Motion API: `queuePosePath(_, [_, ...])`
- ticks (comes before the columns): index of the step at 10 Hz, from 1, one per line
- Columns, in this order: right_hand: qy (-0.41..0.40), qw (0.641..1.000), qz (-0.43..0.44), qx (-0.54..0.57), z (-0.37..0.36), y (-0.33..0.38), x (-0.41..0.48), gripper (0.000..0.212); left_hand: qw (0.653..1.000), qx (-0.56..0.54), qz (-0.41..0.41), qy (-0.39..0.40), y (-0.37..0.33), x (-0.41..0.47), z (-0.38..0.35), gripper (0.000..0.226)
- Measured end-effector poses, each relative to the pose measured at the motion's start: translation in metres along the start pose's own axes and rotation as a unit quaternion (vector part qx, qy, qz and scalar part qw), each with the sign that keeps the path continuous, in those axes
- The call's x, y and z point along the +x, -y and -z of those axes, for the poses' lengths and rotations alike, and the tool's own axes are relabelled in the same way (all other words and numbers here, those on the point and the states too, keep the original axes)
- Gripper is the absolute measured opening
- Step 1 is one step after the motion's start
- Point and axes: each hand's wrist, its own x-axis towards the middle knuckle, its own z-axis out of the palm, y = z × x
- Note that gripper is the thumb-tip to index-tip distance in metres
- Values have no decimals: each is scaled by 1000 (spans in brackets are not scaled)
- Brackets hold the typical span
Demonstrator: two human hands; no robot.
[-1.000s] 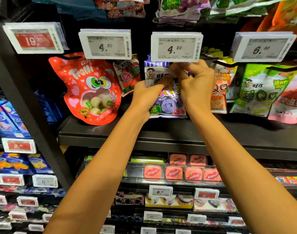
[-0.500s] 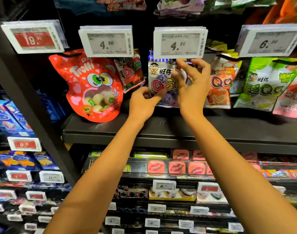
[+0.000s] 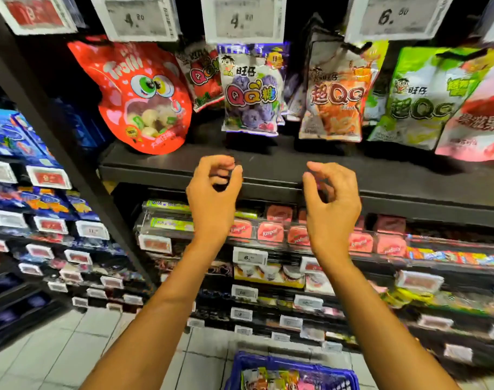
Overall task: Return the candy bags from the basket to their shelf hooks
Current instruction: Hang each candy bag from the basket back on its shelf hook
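Observation:
A purple grape candy bag (image 3: 251,91) hangs from its hook under a 4.20 price tag (image 3: 243,18), free of both hands. My left hand (image 3: 213,198) and my right hand (image 3: 331,204) hover below it in front of the dark shelf edge (image 3: 268,175), fingers loosely curled and apart, holding nothing. A blue basket (image 3: 293,370) sits on the floor at the bottom of the view, with several colourful candy bags (image 3: 274,380) inside.
A red Trolli bag (image 3: 139,97), a strawberry bag (image 3: 205,77), an orange bag (image 3: 335,94) and a green bag (image 3: 425,99) hang alongside. Below are shelves of pink boxes (image 3: 269,230) and price tags. Grey floor tiles (image 3: 57,353) lie at the lower left.
Both hands let go of the purple bag, which now hangs on its hook, and dropped below the shelf edge. The view tilted down, bringing the basket into sight.

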Motion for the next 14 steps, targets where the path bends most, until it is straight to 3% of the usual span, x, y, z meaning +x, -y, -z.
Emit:
queuePosePath(2, [96, 989, -97, -55, 83, -80, -88, 9, 993, 43, 94, 54, 51, -115, -4, 17])
queuePosePath(3, [155, 961, -206, -96, 118, -133, -147, 12, 971, 41, 213, 101, 98, -179, 0, 27])
queuePosePath(4, [211, 916, -308, -143, 146, -189, -210, 14, 937, 104, 278, 186, 158, -249, 9, 30])
queuePosePath(5, [235, 867, -405, -169, 164, -240, -270, 14, 906, 128, 345, 209, 211, -310, 24, 43])
queuePosePath(6, [281, 819, -445, -227, 174, -289, -328, 14, 872, 197, 392, 219, 266, -368, 37, 36])
queuePosePath(7, [298, 799, -453, -260, 175, -332, -378, 9, 816, 269, 452, 241, 312, -414, 45, 14])
queuePosePath(8, [299, 777, -492, -256, 164, -375, -425, 11, 746, 337, 491, 299, 366, -455, 50, 18])
queuePosePath(9, [335, 733, -528, -267, 152, -418, -478, 12, 687, 368, 504, 372, 419, -497, 54, 26])
queuePosePath(10, [402, 680, -552, -268, 136, -450, -529, 13, 653, 368, 516, 414, 464, -535, 55, 38])
queuePosePath(11, [508, 609, -544, -273, 120, -479, -582, 42, 593, 361, 594, 408, 499, -568, 48, 42])
queuePosePath(12, [531, 578, -578, -224, 110, -504, -625, 43, 576, 343, 638, 379, 532, -596, 43, 43])
queuePosePath(13, [561, 566, -560, -225, 103, -528, -659, 38, 591, 355, 636, 346, 553, -618, 43, 43])
queuePosePath(14, [550, 576, -566, -213, 99, -541, -677, 49, 636, 368, 595, 325, 559, -635, 47, 42])
